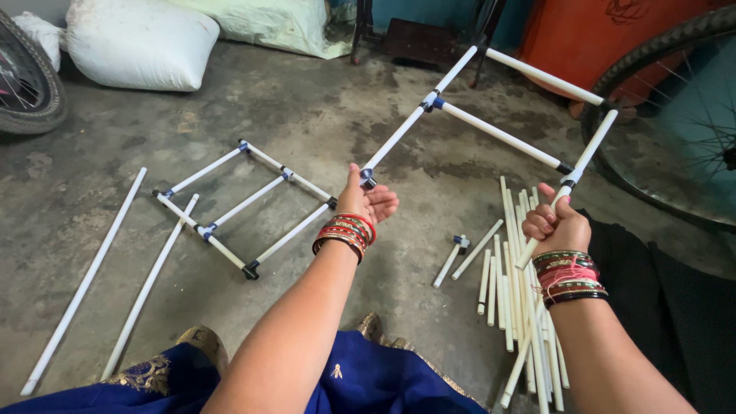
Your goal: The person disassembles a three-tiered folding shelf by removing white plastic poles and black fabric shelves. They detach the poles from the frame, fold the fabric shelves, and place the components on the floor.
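Observation:
I hold up a frame of white plastic pipes (502, 135) joined by dark and blue connectors, tilted above the concrete floor. My left hand (366, 201) supports the near end of its left pipe, palm up, fingers loosely curled under the end connector. My right hand (555, 222) is closed around the lower end of the frame's right pipe. Both wrists wear red and gold bangles.
A finished smaller pipe frame (245, 205) lies on the floor at left, with two long loose pipes (115, 284) beside it. A pile of short pipes (521, 307) lies under my right hand. Bicycle wheels (675, 123) stand at right and far left; white sacks (138, 42) sit behind.

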